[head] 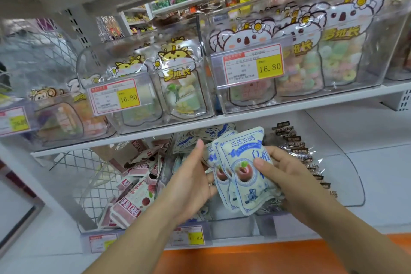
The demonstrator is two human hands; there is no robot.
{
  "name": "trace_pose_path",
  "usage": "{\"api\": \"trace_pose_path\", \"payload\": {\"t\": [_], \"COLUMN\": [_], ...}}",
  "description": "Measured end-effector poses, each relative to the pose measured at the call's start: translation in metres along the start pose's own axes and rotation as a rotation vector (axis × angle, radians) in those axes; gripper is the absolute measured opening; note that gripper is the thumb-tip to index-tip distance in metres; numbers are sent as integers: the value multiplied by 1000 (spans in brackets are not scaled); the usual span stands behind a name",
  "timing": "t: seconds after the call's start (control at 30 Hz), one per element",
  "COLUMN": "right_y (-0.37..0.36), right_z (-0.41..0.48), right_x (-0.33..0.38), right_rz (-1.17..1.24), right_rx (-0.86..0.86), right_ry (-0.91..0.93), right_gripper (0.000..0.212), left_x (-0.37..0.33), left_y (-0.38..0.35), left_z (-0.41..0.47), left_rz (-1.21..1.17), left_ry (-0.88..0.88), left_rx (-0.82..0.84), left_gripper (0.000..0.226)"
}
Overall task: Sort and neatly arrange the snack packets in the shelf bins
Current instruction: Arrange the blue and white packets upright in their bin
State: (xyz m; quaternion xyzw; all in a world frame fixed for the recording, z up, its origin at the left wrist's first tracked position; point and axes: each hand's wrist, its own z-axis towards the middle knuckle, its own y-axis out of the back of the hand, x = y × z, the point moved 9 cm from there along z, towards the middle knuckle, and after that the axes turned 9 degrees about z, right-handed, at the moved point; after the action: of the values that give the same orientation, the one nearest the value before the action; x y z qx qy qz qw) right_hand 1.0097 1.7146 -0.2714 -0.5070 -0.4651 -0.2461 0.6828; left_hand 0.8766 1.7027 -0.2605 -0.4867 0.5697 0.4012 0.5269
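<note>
Right hand (289, 176), left hand (191, 180) clasp blue packets (241, 151) beside red packets (135, 198).

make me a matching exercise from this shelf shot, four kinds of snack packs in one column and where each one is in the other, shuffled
Things
1. blue-and-white packets
2. red-and-white packets
3. koala bags
4. dark-labelled packets

Places
a. in the upper right bin
b. in the lower left bin
c. gripped between the left hand and the right hand
d. in the lower right bin

Pairs: 1-c, 2-b, 3-a, 4-d
</note>
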Motion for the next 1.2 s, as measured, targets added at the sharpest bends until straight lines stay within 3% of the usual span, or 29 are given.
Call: {"api": "trace_pose_path", "payload": {"t": [0.1,0.17,0.33,0.4,0.57,0.67,0.83,0.97,1.1,1.2], "right_y": [-10,-19,-37,-40,-39,-43,-51,-43,-38,-38], "right_z": [4,8,26,32,39,38,29,29,26,22], "right_x": [-2,-7,-23,-32,-38,-44,-50,-38,-35,-34], "right_rz": [-142,-250,-712,-902,-1208,-1405,-1492,-1361,-1396,-1312], "right_rx": [7,16,80,106,122,174,243,72,-5,-7], "right_ry": [59,100,330,386,396,306,295,507,575,527], "right_gripper": [19,15,15,30,47,44,41,33,25,26], "left_x": [-3,-2,3,7,25,42,54,58,56,56], "left_y": [25,41,65,66,70,64,66,63,59,63], "left_z": [1,-2,-4,2,16,16,11,6,10,18], "left_rz": [144,216,663,751,899,979,1137,893,935,975], "left_ry": [3,15,20,4,-20,-8,-36,18,1,1], "left_rx": [15,48,61,62,50,90,74,127,143,124], "left_gripper": [92,99,72,69,59,49,69,47,29,26]}}
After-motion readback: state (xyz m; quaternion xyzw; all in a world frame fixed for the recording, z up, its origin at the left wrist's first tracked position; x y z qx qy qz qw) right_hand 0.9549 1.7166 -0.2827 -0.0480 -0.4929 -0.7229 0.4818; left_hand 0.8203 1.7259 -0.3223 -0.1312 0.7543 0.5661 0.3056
